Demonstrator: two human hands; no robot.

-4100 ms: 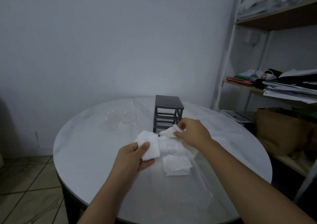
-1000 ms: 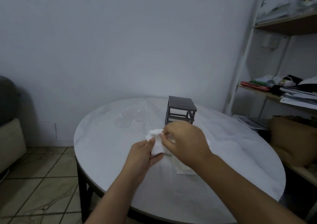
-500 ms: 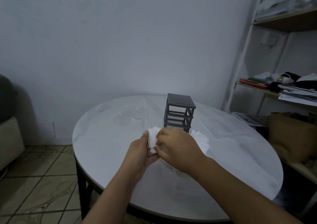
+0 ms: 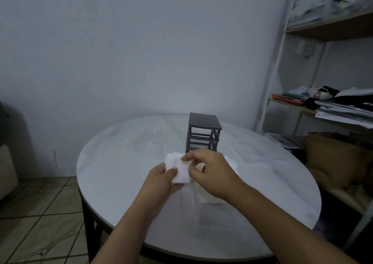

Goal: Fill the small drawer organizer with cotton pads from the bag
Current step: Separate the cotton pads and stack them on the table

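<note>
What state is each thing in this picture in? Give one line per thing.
Left hand, holds stack of cotton pads.
Right hand, fingers pinch the same stack.
Drawer organizer, upright, frame slots look empty.
Loose cotton pads, lying on the table.
Clear plastic pieces, lying on the table.

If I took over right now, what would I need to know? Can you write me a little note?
Left hand holds a stack of cotton pads; right hand pinches its top edge.
Loose pads lie on the table under the right hand.
The grey organizer stands just behind, its slots looking empty.
Done: a stack gathered in hand.
Left: load the pads into the organizer.
</note>
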